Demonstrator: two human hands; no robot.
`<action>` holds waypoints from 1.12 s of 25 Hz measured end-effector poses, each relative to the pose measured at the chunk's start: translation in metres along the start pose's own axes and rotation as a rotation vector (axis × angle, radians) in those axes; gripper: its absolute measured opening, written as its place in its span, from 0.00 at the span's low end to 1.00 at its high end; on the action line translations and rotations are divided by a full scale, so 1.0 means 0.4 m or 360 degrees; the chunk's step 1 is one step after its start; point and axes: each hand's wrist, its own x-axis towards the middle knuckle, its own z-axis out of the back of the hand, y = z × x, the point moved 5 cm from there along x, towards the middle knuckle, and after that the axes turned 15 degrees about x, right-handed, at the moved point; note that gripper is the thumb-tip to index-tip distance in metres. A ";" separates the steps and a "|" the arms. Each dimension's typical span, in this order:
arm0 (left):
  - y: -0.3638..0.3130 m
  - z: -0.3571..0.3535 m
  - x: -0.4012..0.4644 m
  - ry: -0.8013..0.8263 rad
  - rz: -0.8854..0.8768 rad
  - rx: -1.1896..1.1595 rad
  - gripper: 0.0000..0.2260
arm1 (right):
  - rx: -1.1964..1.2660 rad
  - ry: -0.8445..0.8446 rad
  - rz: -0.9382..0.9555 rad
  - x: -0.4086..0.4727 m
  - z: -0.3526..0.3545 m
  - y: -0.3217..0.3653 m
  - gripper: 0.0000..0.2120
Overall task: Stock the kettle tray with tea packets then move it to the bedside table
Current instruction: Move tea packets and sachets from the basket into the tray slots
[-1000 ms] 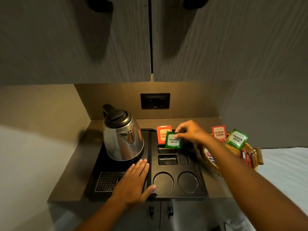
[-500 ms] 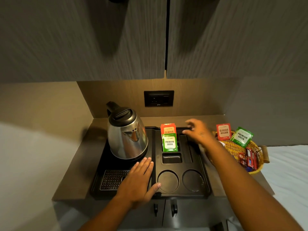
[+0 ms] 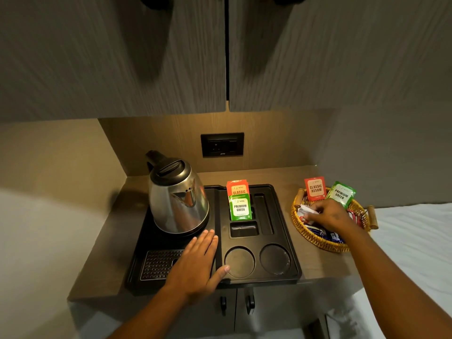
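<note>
The black kettle tray (image 3: 286, 216) sits on the counter with a steel kettle (image 3: 178, 199) on its left half. Two tea packets stand upright in the tray's back slots: a red Classic packet (image 3: 238, 189) and, in front of it, a green Premium Green packet (image 3: 240, 207). My left hand (image 3: 195, 263) lies flat and open on the tray's front. My right hand (image 3: 330, 215) is inside the wicker basket (image 3: 315, 238), its fingers on a white sachet (image 3: 305, 210). A red Classic Assam packet (image 3: 315, 188) and a green packet (image 3: 342, 193) stand at the basket's back.
A wall socket (image 3: 222, 144) is behind the tray, and upper cabinet doors (image 3: 146, 57) hang overhead. The brown counter (image 3: 107, 241) ends at a wall on the left. A white bed surface (image 3: 415, 241) lies to the right. Lower cabinet handles (image 3: 236, 304) sit below the counter's front edge.
My right hand let go of the green packet in the tray slot, then moved right into the basket. My left hand has stayed on the tray.
</note>
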 end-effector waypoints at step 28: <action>0.000 0.004 0.001 -0.0035 0.0008 0.0000 0.39 | -0.0478 -0.0546 -0.0350 -0.043 0.047 0.000 0.14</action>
